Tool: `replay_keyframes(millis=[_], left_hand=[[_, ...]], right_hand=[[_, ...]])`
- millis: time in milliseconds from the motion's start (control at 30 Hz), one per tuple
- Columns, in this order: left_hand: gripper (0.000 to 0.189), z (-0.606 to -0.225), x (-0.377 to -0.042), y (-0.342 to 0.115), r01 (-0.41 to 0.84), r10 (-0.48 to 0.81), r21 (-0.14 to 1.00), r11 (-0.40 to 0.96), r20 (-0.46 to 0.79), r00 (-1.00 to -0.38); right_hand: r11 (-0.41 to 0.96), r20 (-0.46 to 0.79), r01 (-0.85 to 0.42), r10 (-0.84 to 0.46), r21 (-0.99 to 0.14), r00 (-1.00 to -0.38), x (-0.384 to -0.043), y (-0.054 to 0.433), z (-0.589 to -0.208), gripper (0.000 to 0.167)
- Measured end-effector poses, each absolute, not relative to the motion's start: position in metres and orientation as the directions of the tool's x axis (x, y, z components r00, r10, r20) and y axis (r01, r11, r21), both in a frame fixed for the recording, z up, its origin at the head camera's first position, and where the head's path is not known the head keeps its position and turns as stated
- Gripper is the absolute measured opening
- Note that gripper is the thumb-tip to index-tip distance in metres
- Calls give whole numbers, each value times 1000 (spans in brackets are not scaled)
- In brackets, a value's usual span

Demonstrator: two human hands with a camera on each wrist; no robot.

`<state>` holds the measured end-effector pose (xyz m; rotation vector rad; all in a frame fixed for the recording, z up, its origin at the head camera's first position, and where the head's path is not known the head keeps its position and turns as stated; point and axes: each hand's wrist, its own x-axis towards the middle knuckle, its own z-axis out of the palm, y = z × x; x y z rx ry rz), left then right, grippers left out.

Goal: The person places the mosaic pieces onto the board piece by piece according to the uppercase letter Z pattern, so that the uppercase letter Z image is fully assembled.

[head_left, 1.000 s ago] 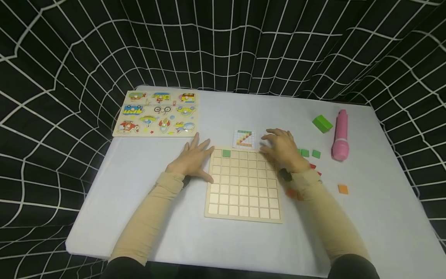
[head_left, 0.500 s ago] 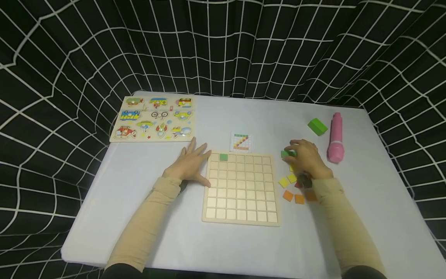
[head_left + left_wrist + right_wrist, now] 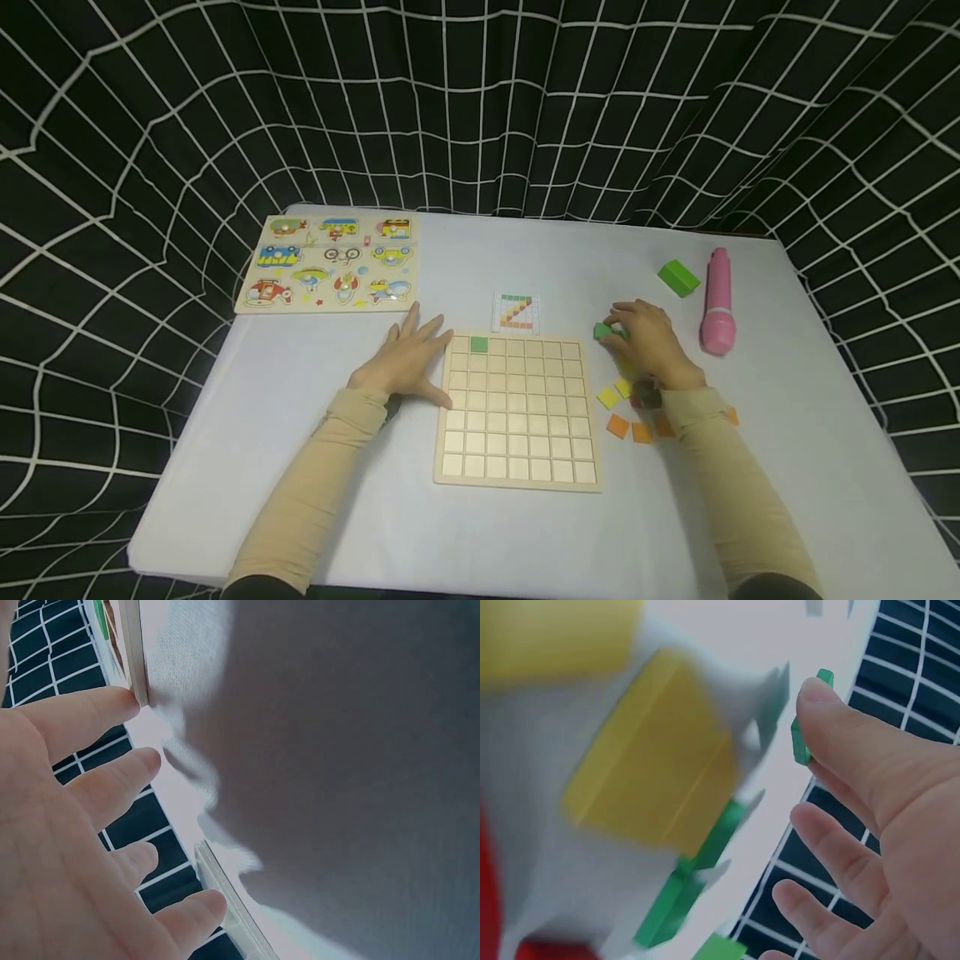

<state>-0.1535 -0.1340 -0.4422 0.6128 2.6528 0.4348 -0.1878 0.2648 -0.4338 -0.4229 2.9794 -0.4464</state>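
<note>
My right hand (image 3: pixel 652 343) pinches a green square tile (image 3: pixel 802 742) between thumb and finger, a little above the table in the right wrist view. The tile is just right of a wooden grid board (image 3: pixel 517 400). One green tile (image 3: pixel 478 344) sits in the board's top row, second cell from the left. Along the board's left edge lies my left hand (image 3: pixel 401 360), fingers spread, with thumb and a fingertip touching the rim. Beneath the right hand are loose yellow tiles (image 3: pixel 660 750), green tiles (image 3: pixel 667 907) and red tiles (image 3: pixel 555 951), partly hidden in the head view.
A small pattern card (image 3: pixel 516 312) lies behind the board. Back left is a wooden vehicle puzzle (image 3: pixel 330 262). A green block (image 3: pixel 678 277) and a pink microphone-shaped toy (image 3: pixel 718 304) are at the right. Orange tiles (image 3: pixel 618 426) lie near the board's right side.
My right hand has moved right, from the board's upper right corner to the loose tiles, and has taken hold of a green tile. The left hand stays at the board's left edge.
</note>
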Motion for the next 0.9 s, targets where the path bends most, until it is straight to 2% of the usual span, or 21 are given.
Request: replay_keyframes(millis=[367, 667, 900], left_hand=[[124, -441, -156, -134, 345, 462, 372, 862, -294, -837], [123, -439, -155, -134, 337, 458, 373, 864, -309, -833], [123, -442, -155, -134, 331, 455, 375, 866, -319, -831]], right_hand=[[904, -86, -317, -354, -286, -931, -199, 218, -430, 37], [852, -29, -445, -470, -274, -882, -198, 169, -430, 35], [784, 34, -563, -575, -262, -817, -189, 137, -435, 32]])
